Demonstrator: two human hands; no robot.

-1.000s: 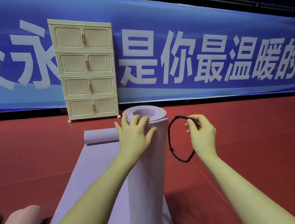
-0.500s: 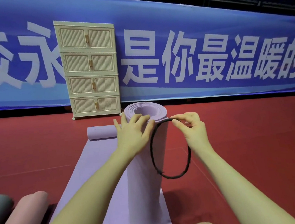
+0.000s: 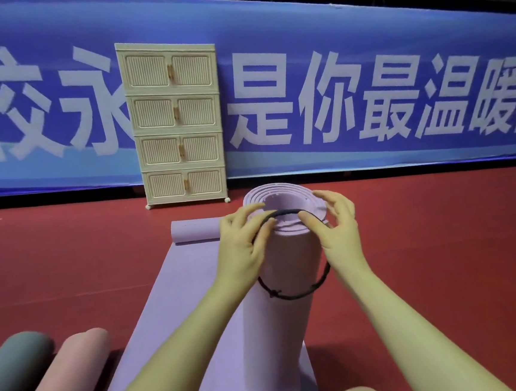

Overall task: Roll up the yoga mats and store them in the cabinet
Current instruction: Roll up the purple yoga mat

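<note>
rolled lilac yoga mat [image 3: 280, 318] stands upright on end on a second lilac mat [image 3: 178, 296] that lies flat on the red floor [image 3: 444, 272]; the flat mat's far end is curled into a small roll [image 3: 196, 230].

head view: we see our left hand [image 3: 243, 252] and right hand [image 3: 338, 235] at the top of the upright roll, one on each side. each pinches a black elastic loop [image 3: 293, 295] between thumb and fingers. the loop's far part lies across the spiral top of the roll; its near part hangs in front of the roll below the hands, with a small knot at lower left.

cream four-tier cabinet [image 3: 177, 121] stands well beyond the mat, doors closed, against a blue banner [image 3: 366, 92] with white characters.

at lower left, a pink rolled mat [image 3: 63, 377] lies just beside a grey-green rolled mat [image 3: 13, 372].
</note>
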